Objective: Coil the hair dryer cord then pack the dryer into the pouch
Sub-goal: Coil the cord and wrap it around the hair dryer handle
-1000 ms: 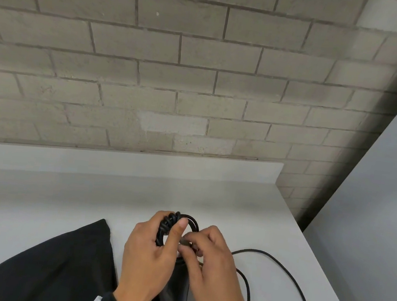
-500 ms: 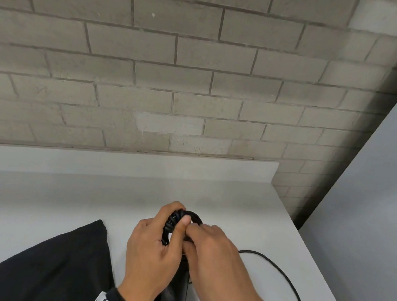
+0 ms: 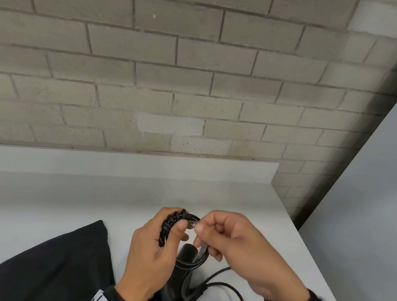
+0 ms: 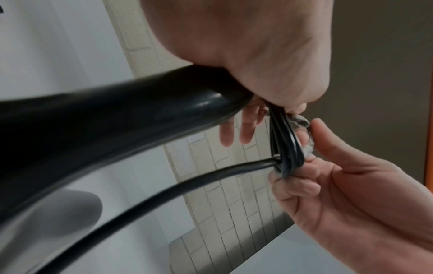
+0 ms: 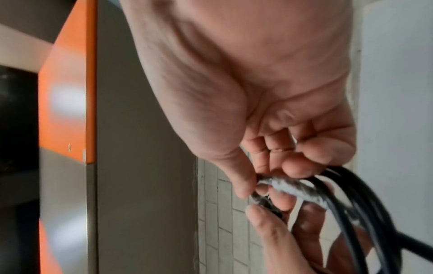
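Here, from the head view, both hands meet over a white counter (image 3: 210,202) set against a pale brick wall (image 3: 177,71). The left hand (image 3: 153,253) grips a bundle of black cord loops (image 3: 170,225), thumb pressed over the coils and fingers wrapped behind them. The right hand (image 3: 237,246) pinches a pale, translucent tie (image 3: 201,248) that runs down across the right side of the loop. Under the hands the black hair dryer handle (image 3: 182,272) points up toward the coil, and a loose run of cord (image 3: 230,287) curves off over the counter to the right. A black pouch (image 3: 51,264) lies flat on the counter just left of the left wrist.

The left wrist view shows the left hand (image 4: 246,46) clenched on the cord loops (image 4: 284,140), with the glossy dryer handle (image 4: 117,115) filling the left of the picture right against the palm. The right hand (image 4: 351,185) has thumb and curled fingers closed at the lower end of the loops.

In the right wrist view, blurred, the right hand (image 5: 257,92) pinches what looks like the whitish tie (image 5: 288,187) lying along the cord (image 5: 356,204), the left hand's fingertips (image 5: 260,215) touching just below. An orange panel (image 5: 68,92) stands behind.
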`<act>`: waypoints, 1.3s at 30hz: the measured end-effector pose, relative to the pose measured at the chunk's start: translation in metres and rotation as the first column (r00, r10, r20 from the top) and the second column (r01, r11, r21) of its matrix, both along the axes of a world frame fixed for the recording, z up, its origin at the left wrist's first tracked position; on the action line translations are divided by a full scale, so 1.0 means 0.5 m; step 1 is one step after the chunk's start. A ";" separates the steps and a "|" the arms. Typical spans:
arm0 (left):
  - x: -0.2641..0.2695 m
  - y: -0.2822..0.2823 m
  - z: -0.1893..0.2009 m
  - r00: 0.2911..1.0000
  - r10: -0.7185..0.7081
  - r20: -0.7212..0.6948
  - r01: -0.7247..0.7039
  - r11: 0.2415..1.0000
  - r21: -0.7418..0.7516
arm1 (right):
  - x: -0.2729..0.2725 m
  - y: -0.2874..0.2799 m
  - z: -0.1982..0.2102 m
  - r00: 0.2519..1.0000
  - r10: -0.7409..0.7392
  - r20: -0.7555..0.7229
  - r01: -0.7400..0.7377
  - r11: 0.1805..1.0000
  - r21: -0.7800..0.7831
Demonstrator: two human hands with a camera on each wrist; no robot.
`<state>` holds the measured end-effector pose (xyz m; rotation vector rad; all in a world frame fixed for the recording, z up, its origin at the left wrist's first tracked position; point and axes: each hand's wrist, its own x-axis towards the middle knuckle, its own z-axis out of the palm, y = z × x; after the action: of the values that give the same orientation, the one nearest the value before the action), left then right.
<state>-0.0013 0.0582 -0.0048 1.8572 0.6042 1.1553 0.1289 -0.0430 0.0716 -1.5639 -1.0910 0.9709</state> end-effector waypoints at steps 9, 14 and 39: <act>0.003 0.005 0.000 0.999 -0.038 -0.024 0.040 0.996 0.081 | 0.012 0.001 -0.012 0.950 -0.024 -0.313 0.032 0.999 0.021; 0.004 0.005 -0.009 0.999 0.024 -0.022 -0.021 0.991 0.129 | 0.006 -0.001 -0.032 0.942 -0.031 -0.334 0.068 0.993 0.100; 0.012 -0.003 -0.014 1.000 0.030 -0.008 -0.028 0.990 0.142 | 0.008 -0.039 -0.018 0.597 -0.134 -0.791 0.341 0.935 0.099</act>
<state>0.0045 0.0568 -0.0120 1.9807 0.5694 1.2361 0.1329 -0.0624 0.0628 -0.8728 -0.3334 1.1117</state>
